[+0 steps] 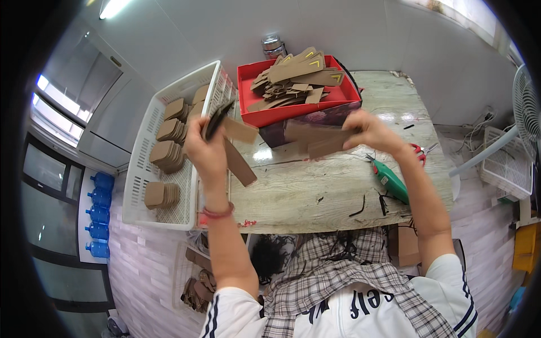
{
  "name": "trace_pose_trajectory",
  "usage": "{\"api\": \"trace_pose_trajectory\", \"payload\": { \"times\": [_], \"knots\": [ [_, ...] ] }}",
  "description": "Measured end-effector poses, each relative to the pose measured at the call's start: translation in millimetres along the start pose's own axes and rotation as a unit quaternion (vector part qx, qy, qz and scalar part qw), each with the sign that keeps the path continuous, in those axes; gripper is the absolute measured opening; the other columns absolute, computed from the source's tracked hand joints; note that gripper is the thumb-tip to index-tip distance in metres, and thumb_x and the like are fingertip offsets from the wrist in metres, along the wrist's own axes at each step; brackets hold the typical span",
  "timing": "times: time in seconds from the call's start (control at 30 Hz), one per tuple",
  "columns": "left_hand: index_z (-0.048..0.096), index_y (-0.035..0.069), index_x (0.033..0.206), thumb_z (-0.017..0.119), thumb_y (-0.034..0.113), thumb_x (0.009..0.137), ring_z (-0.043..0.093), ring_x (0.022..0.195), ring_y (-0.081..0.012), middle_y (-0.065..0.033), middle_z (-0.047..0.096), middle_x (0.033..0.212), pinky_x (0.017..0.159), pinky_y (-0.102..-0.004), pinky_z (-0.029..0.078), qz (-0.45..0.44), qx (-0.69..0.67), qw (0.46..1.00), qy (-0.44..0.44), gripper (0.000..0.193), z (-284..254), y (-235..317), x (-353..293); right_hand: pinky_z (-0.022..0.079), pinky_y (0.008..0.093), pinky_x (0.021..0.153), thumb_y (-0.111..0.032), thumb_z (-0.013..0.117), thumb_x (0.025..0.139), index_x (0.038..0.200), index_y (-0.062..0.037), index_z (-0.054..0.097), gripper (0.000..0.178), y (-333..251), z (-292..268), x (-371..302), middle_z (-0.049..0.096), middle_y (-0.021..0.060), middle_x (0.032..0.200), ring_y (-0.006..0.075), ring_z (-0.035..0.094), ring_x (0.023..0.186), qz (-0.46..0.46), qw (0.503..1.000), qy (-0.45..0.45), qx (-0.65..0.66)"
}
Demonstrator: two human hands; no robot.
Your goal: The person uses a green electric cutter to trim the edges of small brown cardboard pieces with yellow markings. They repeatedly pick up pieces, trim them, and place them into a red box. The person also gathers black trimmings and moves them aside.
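My left hand [204, 149] is closed around a dark, nearly black piece [218, 119] and flat brown strips [239, 163] that fan out to its right. To the right, my right hand [372, 132] pinches one or more flat brown pieces [327, 146], smeared by motion. Both hands are raised over the wooden-topped table [293, 197]. Behind them a red box [298, 115] holds a heap of similar brown strips [296, 69], some with yellow angle marks. How many pieces each hand holds is hidden.
A white plastic crate [135, 169] on the left carries stacks of brown rounded pieces [167, 156]. At right lie a green handheld tool [390, 180], red-handled scissors [417, 153] and black scraps [357, 206]. A jar [273, 46] stands behind the box; a white fan [527, 107] is far right.
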State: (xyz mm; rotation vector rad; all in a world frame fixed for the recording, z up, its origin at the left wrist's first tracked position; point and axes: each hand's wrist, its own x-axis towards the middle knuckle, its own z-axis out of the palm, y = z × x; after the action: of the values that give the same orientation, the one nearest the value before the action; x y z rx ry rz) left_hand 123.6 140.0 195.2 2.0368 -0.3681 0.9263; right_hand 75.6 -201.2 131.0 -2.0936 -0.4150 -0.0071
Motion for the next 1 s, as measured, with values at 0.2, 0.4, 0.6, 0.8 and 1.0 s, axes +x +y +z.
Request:
{"api": "trace_pose_trajectory", "payload": {
  "times": [0.2, 0.4, 0.6, 0.8, 1.0],
  "knots": [
    [0.060, 0.008, 0.093, 0.057, 0.001, 0.077, 0.061, 0.086, -0.0310, -0.0118, 0.063, 0.085, 0.071, -0.0408, 0.048, 0.314, 0.150, 0.936, -0.055, 0.018, 68.5, 61.3, 125.0, 0.044, 0.0331, 0.072, -0.018, 0.077, 0.068, 0.090, 0.0004, 0.062, 0.033, -29.6, -63.0, 97.0, 0.059, 0.0079, 0.075, 0.0211, 0.055, 0.077, 0.014, 0.992, 0.028, -0.125],
    [0.049, 0.010, 0.121, 0.071, 0.016, 0.070, 0.053, 0.108, -0.0310, -0.0135, 0.058, 0.110, 0.091, -0.0456, 0.042, 0.263, 0.251, 0.893, -0.268, 0.056, 185.8, 8.1, 103.9, 0.045, 0.0374, 0.093, -0.031, 0.074, 0.071, 0.117, -0.0061, 0.062, 0.054, 31.2, -33.5, 135.6, 0.059, 0.0165, 0.113, 0.0302, 0.057, 0.107, -0.010, 0.966, 0.188, -0.176],
    [0.033, 0.009, 0.144, 0.080, 0.020, 0.064, 0.033, 0.136, -0.0313, -0.0173, 0.041, 0.142, 0.111, -0.0374, 0.029, 0.115, 0.080, 0.898, -0.416, 0.093, 177.9, -9.5, 80.9, 0.049, 0.0402, 0.083, -0.034, 0.070, 0.074, 0.101, -0.0079, 0.070, 0.037, 82.4, -44.1, 86.1, 0.069, 0.0135, 0.094, 0.0304, 0.065, 0.093, 0.251, 0.919, 0.220, -0.210],
    [0.065, 0.001, 0.095, 0.073, 0.016, 0.074, 0.061, 0.085, -0.0242, -0.0089, 0.062, 0.097, 0.078, -0.0367, 0.048, 0.140, 0.059, 0.977, -0.147, 0.026, 128.7, -0.2, 56.3, 0.048, 0.0420, 0.083, -0.028, 0.068, 0.077, 0.096, -0.0116, 0.067, 0.025, 78.3, -29.7, 79.2, 0.059, 0.0111, 0.105, 0.0316, 0.060, 0.098, 0.172, 0.881, 0.335, -0.286],
    [0.060, 0.011, 0.098, 0.079, 0.024, 0.065, 0.051, 0.094, -0.0251, -0.0072, 0.055, 0.094, 0.081, -0.0383, 0.037, 0.318, 0.143, 0.899, -0.265, 0.041, 138.2, 5.6, 4.4, 0.046, 0.0388, 0.082, -0.043, 0.063, 0.082, 0.093, -0.0088, 0.070, 0.037, 53.7, -9.3, 84.8, 0.067, 0.0109, 0.090, 0.0268, 0.064, 0.086, 0.136, 0.922, 0.281, -0.229]
  ]
}}
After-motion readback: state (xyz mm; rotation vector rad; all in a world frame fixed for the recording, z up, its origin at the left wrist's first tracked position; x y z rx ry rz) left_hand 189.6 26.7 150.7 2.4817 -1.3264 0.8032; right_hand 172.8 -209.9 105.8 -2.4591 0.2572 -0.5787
